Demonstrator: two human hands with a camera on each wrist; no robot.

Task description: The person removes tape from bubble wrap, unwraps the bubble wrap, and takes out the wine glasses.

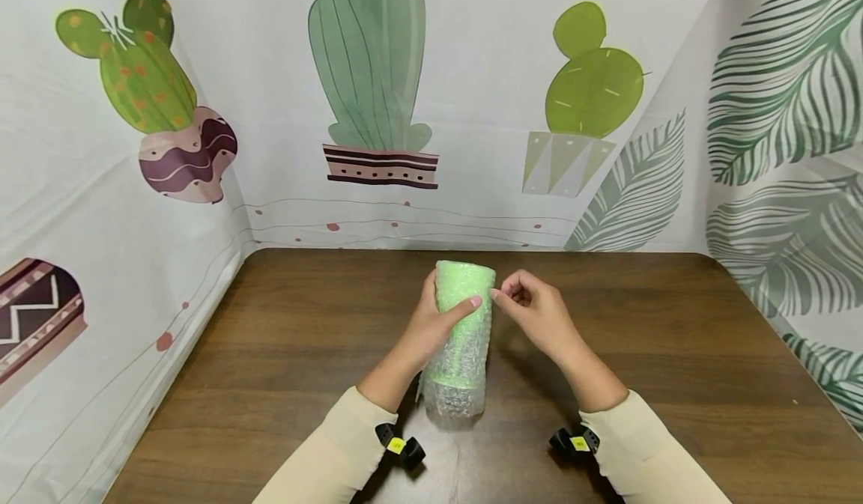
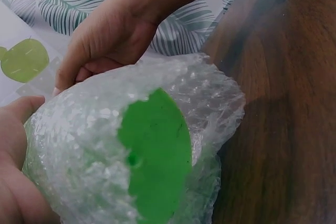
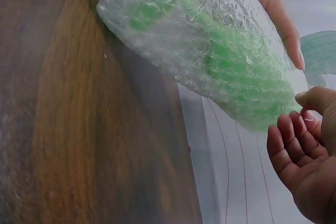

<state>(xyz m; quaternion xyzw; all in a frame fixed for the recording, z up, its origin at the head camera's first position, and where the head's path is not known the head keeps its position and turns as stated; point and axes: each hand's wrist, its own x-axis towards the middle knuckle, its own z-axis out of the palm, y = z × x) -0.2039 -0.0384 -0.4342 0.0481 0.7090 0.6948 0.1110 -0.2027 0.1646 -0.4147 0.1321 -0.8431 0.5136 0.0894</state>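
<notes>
A green cylinder-shaped object stands tilted, wrapped in clear bubble wrap; what it is exactly I cannot tell. My left hand grips it around the upper part, thumb across the front. At its upper right edge, my right hand has curled fingers and pinches the wrap's edge between thumb and forefinger. The right wrist view shows a small clear bit between those fingertips. In the left wrist view, the flat green end shows through the open end of the wrap.
Below lies a brown wooden table. A white cloth backdrop printed with cacti and leaves stands behind and at both sides. Black wrist cameras with yellow labels are strapped to the left sleeve and right sleeve.
</notes>
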